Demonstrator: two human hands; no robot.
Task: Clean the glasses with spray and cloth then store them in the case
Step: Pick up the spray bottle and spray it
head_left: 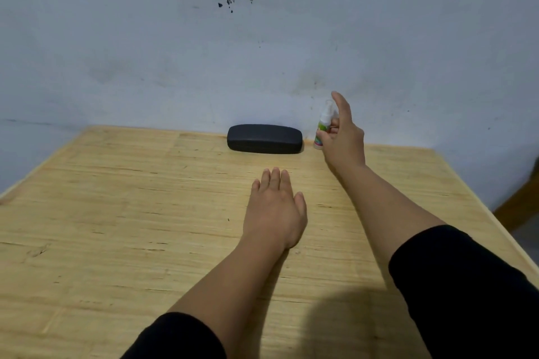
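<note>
My right hand (341,137) is at the spray bottle (322,128), just right of the case (264,139): thumb and lower fingers curl round its body, index finger sticks up past the cap. Bottle stands at the back edge of the table (116,213), by the wall (145,38). My left hand (274,207) rests flat on the wood in front of the case, fingers straight, holding nothing. Case is black, lid down, lying lengthwise along the wall. Glasses not visible, cloth neither; I'd guess the glasses sit inside the case, can't confirm.

Risks, my read: bottle is small and light, and the grip looks loose, with only part of the fingers on it, so it could tip against the wall or slip on lifting. Index finger is off the nozzle, so a stray press seems unlikely. With no cloth in sight, the wiping step may stall.

Label: green and pink patches on white, text too small to read. No brand visible on the case.
</note>
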